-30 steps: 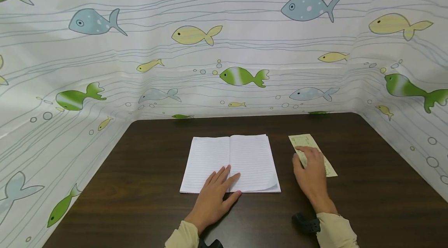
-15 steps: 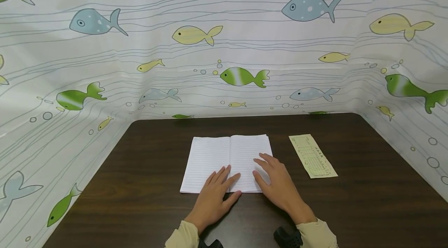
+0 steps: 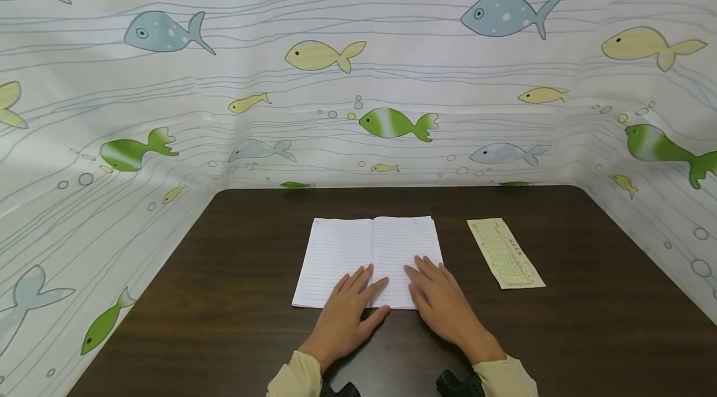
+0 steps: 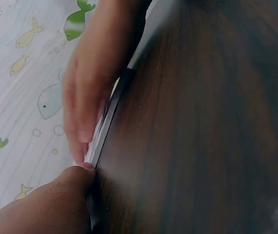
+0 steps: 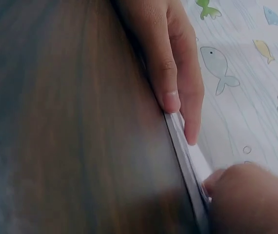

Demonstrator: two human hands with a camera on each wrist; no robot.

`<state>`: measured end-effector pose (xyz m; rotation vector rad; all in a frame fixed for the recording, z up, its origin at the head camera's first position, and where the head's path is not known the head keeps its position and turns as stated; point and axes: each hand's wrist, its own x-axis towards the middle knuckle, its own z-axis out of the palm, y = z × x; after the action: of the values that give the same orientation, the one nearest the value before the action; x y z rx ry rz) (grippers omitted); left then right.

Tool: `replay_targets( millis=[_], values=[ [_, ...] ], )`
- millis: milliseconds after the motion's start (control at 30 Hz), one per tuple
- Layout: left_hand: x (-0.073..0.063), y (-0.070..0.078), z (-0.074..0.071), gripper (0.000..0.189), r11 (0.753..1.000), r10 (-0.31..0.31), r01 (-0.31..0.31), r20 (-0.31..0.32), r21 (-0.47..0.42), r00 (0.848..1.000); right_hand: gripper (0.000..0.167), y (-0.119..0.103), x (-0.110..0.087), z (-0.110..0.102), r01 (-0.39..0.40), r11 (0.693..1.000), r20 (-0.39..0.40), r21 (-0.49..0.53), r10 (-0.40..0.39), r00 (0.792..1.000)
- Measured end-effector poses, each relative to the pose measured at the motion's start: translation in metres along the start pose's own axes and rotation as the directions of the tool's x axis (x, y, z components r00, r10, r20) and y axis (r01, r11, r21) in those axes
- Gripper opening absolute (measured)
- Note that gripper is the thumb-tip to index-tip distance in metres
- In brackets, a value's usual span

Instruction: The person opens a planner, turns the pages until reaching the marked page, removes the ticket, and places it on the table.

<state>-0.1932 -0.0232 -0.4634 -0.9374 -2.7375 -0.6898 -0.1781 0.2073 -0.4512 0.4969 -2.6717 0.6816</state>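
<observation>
An open notebook point(image 3: 342, 241) with blank ruled pages lies flat on the dark table. My left hand point(image 3: 346, 316) rests near its lower middle, fingers spread over the left page and the fold, thumb by the bottom edge. On the lower right page lies my right hand point(image 3: 447, 307), fingers extended. The left wrist view has the notebook's edge point(image 4: 106, 127) side-on, with my right hand point(image 4: 92, 73) beyond and my left thumb point(image 4: 73, 183) near. In the right wrist view, my left thumb point(image 5: 170, 97) touches that edge. A pale yellow printed paper slip point(image 3: 506, 254) lies to the right.
The dark brown wooden table point(image 3: 213, 297) stretches around the notebook. A white fish-patterned sheet point(image 3: 336, 135) stands at its back and both sides. Black wrist devices point(image 3: 459, 383) sit below my pale yellow sleeves point(image 3: 506, 377).
My right hand has left the yellow slip and moved left onto the notebook's right page, then settled flatter there. The slip stays on the table. My left hand keeps its place.
</observation>
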Motion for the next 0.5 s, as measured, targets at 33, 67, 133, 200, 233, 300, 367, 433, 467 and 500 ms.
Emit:
replay_targets(
  millis=[33, 67, 133, 200, 233, 300, 367, 433, 467, 500],
  values=[
    [0.001, 0.0, -0.001, 0.054, 1.0, 0.0, 0.0, -0.001, -0.003, 1.0, 0.038, 0.001, 0.0, -0.001, -0.014, 1.0, 0.003, -0.005, 0.014, 1.0],
    [0.001, 0.001, -0.001, 0.054, 1.0, 0.0, 0.0, -0.002, -0.003, 1.0, 0.039, 0.002, 0.0, -0.001, -0.026, 1.0, 0.006, -0.012, 0.026, 1.0],
    [0.002, 0.001, -0.002, 0.055, 1.0, -0.003, 0.003, -0.001, -0.003, 1.0, 0.04, 0.004, -0.001, -0.002, -0.044, 0.999, 0.006, -0.01, 0.044, 0.999],
    [0.002, 0.002, -0.002, 0.056, 1.0, -0.01, 0.01, -0.001, -0.005, 1.0, 0.041, 0.005, -0.001, -0.002, -0.05, 0.999, 0.007, 0.003, 0.05, 0.999],
    [0.002, 0.003, -0.003, 0.056, 1.0, -0.019, 0.019, 0.0, -0.009, 1.0, 0.041, 0.006, -0.001, -0.002, -0.052, 0.999, 0.01, 0.012, 0.051, 0.999],
    [0.001, 0.005, -0.004, 0.056, 0.999, -0.037, 0.037, -0.021, -0.011, 0.999, 0.04, 0.006, -0.001, -0.002, -0.056, 0.998, 0.014, 0.031, 0.055, 0.998],
    [0.0, 0.007, -0.006, 0.053, 0.998, -0.067, 0.066, -0.069, -0.011, 0.995, 0.04, 0.006, -0.002, -0.001, -0.06, 0.997, 0.019, 0.045, 0.06, 0.998],
    [-0.002, 0.009, -0.008, 0.047, 0.993, -0.118, 0.118, -0.141, -0.006, 0.983, 0.04, 0.005, -0.002, 0.0, -0.065, 0.996, 0.019, 0.054, 0.064, 0.998],
    [-0.003, 0.009, -0.01, 0.045, 0.988, -0.149, 0.152, -0.183, -0.001, 0.972, 0.04, 0.004, -0.002, 0.0, -0.065, 0.996, 0.018, 0.057, 0.064, 0.998],
    [-0.003, 0.009, -0.012, 0.043, 0.982, -0.188, 0.191, -0.223, -0.006, 0.957, 0.04, 0.003, -0.002, 0.0, -0.063, 0.996, 0.018, 0.058, 0.062, 0.998]
  ],
)
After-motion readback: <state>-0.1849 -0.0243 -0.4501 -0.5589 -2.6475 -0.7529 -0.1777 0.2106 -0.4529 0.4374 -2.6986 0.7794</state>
